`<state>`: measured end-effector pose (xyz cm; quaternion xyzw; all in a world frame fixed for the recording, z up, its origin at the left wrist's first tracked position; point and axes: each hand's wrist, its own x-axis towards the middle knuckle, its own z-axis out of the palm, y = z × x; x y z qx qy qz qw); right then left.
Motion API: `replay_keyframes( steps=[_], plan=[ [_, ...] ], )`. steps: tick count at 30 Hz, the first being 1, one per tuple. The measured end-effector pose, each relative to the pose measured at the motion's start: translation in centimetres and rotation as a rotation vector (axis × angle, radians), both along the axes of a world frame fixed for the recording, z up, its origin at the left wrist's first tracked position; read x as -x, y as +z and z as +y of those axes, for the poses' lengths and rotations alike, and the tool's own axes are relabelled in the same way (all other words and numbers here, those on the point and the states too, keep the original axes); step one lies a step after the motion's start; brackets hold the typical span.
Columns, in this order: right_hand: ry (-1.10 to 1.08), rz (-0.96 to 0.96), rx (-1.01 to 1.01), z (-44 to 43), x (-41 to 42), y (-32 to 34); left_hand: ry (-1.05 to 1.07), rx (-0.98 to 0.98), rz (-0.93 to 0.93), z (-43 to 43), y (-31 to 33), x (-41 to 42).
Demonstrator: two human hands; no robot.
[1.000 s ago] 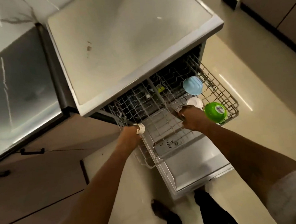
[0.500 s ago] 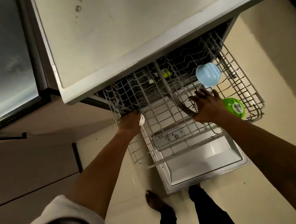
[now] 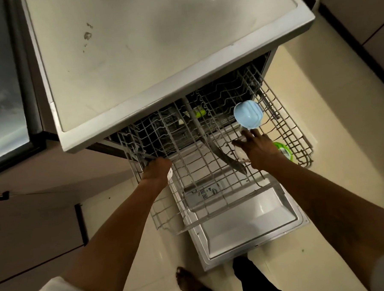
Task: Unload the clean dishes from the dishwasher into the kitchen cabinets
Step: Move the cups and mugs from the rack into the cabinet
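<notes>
Here the pale-blue cup [image 3: 248, 114] sits upturned in the wire rack [image 3: 283, 127].

Upper wire rack [image 3: 213, 179] is pulled out over the open dishwasher door [image 3: 253, 222]. On the rack: light-blue cup [image 3: 248, 114] upside down at far right, green bowl [image 3: 283, 151] near the right edge, a white dish [image 3: 240, 152] just left of it, dark knife [image 3: 225, 156] lying diagonally mid-rack. Left and near sections hold nothing; small yellow-green item [image 3: 199, 111] visible further in, can't tell which level it sits on.
</notes>
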<state>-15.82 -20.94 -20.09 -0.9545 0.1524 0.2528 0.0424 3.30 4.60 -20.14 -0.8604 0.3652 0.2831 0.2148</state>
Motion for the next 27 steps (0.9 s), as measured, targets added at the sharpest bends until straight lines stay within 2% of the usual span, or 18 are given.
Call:
replay_keyframes(
  steps=[5,9,14,20,27],
  plan=[
    [-0.097,-0.052,0.004,-0.5,0.4,1.0,0.049,0.148,0.036,-1.0,1.5,-0.6],
    [-0.152,-0.121,-0.077,0.1,0.3,2.6,0.055,0.265,0.141,-2.3,4.5,1.2],
    [-0.198,-0.228,-0.174,3.2,-0.2,7.1,0.027,0.423,0.144,-1.0,9.4,2.4],
    [-0.163,-0.31,-0.233,8.4,-1.4,14.1,0.052,0.543,0.12,4.2,17.1,4.0],
    [-0.063,-0.411,-0.23,16.6,-3.4,21.1,0.093,0.594,0.049,13.1,23.5,4.1]
  ],
)
